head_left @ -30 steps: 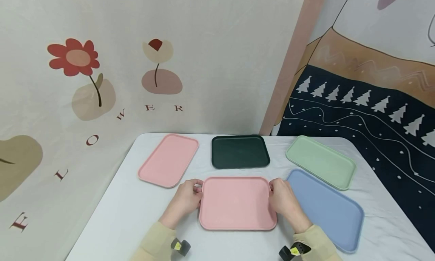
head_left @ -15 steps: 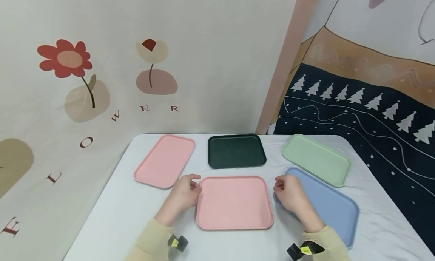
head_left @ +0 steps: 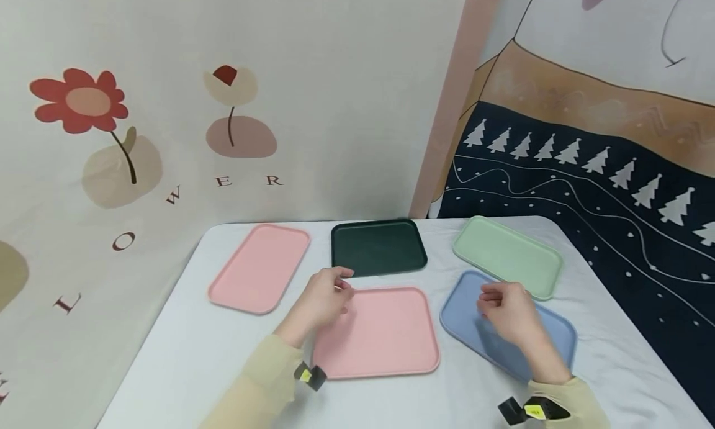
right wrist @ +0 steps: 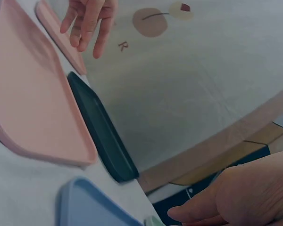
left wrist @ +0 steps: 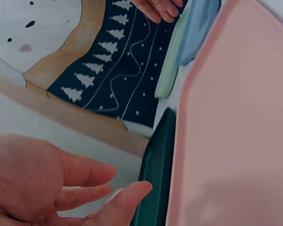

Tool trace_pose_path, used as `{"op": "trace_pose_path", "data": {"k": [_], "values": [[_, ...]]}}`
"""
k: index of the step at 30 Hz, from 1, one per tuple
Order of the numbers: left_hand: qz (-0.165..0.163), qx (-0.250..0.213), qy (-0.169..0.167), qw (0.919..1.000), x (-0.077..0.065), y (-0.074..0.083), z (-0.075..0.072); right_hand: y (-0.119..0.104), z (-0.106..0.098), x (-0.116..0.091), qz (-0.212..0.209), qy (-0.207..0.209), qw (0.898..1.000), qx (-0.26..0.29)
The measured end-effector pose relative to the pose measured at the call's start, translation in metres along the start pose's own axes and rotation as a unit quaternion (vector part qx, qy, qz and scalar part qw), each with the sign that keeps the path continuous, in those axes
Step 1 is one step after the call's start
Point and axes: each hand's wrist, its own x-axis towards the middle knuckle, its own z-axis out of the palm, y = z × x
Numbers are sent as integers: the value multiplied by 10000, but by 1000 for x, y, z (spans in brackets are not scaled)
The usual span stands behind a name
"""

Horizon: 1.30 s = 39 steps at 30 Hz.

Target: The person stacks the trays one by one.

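Your left hand (head_left: 326, 295) hovers above the far left corner of the pink tray (head_left: 385, 336), apart from it. Fingers (left wrist: 89, 170) loosely bent, thumb off to one side, nothing pinched. Your right hand (head_left: 511, 311) hangs right of the pink tray, above the blue tray (head_left: 466, 311). Its fingers lie loosely bent, close together, holding nothing; in its own wrist view most of them are cropped out. With both grips unloaded, the bench (head_left: 167, 354) must be carrying everything.

The pink tray lies flat, rim up, long side toward you. Likely set square so both short ends are within reach; that's my read.

Blue tray: just right of the pink tray, slanted, partly hidden by your right hand. Green tray (head_left: 508, 255): beyond and right of the pink tray, similar slant. Can't tell if green touches blue. Dark tray (head_left: 380, 248): straight beyond the pink tray, nearly square to it. Second pink tray (head_left: 259, 267): beyond and left, tilted the other way. The slants look like a loose fan, probably giving the pink tray room.
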Motion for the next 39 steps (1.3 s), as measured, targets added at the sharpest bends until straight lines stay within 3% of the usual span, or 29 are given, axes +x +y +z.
{"op": "trace_pose_path", "data": {"k": [6, 11, 23, 28, 39], "values": [[129, -23, -390, 9992, 22, 24, 18, 12, -20, -7, 174, 177, 9997, 19], [383, 264, -618, 9970, 38, 41, 34, 23, -34, -11, 313, 327, 9989, -139], [374, 625, -802, 9941, 74, 70, 76, 57, -64, -25, 868, 624, 9939, -281], [563, 1098, -832, 9889, 89, 81, 98, 73, -76, -32, 1323, 603, 9891, -244], [370, 1585, -982, 9818, 107, 99, 145, 100, -81, -49, 1994, 951, 9751, -198]]}}
